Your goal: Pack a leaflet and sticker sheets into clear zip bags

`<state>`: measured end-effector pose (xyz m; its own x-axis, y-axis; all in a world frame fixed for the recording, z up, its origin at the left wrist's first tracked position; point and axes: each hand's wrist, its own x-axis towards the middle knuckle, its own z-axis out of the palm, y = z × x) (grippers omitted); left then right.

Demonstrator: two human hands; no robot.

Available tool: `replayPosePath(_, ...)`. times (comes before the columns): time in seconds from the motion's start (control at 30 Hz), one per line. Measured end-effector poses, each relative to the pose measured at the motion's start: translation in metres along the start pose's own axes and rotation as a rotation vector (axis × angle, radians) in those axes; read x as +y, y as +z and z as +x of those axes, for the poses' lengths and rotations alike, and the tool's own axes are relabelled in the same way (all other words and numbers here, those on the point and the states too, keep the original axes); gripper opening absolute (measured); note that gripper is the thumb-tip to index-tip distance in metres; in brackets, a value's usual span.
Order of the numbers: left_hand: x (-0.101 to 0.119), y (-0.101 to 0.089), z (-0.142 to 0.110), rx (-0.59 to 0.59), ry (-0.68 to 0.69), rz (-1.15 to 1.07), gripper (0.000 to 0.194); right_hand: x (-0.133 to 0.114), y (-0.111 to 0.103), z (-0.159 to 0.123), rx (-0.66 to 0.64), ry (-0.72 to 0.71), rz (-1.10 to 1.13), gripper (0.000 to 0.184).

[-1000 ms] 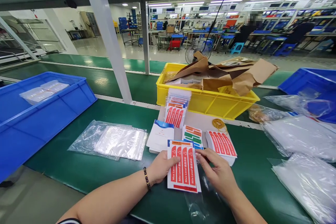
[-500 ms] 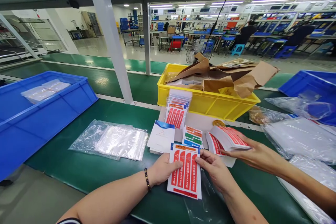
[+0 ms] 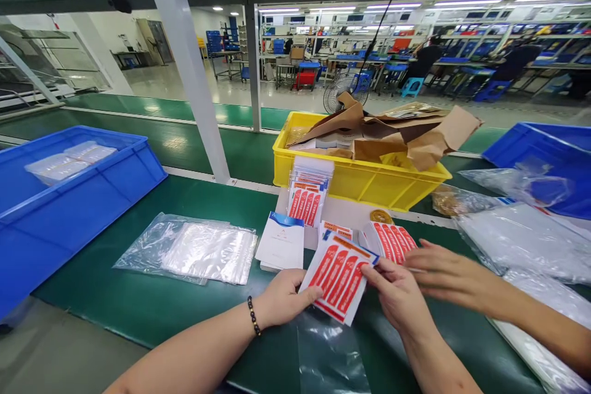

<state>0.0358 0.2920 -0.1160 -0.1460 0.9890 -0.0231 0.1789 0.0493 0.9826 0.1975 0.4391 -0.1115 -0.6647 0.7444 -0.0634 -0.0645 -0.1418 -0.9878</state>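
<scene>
Both my hands hold a red and white sticker sheet tilted above the green belt. My left hand, with a bead bracelet at the wrist, pinches its lower left edge. My right hand pinches its right edge. A clear plastic bag lies flat on the belt under the sheet. Another person's hand reaches in from the right, fingers flat by a stack of red sticker sheets. A white booklet stack lies to the left of my sheet.
A yellow crate of brown paper stands behind, with bagged sticker packs leaning on it. A blue crate sits at left, another blue crate at right. Clear bags lie left; more plastic bags right.
The sticker sheet has been lifted and tilted to the right between my hands. The other person's hand has put the stack of red sheets down and now lies flat beside it.
</scene>
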Motion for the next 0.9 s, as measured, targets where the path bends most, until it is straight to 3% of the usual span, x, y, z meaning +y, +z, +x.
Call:
replayPosePath(0.1,0.0007,-0.0008,0.0009,0.015,0.073,0.216,0.023,-0.0031,-0.0059,0.0053,0.182,-0.073,0.102,0.018)
replayPosePath(0.2,-0.0017,0.0012,0.0005,-0.068,0.143,0.299,0.019,-0.0036,-0.0041,0.0078,0.236,-0.093,0.157,0.019)
replayPosePath(0.33,-0.0031,0.0033,-0.0007,-0.148,0.210,0.252,0.020,0.0000,0.0001,0.0058,0.188,-0.058,0.130,0.019)
replayPosePath(0.73,-0.0047,0.0015,0.0003,0.045,0.130,0.151,0.011,0.0006,-0.0078,0.0047,0.075,0.003,-0.025,0.021)
replayPosePath(0.9,-0.0052,0.0024,-0.0001,0.032,0.148,0.166,0.008,0.0017,-0.0053,0.0041,0.027,-0.001,-0.089,0.022)
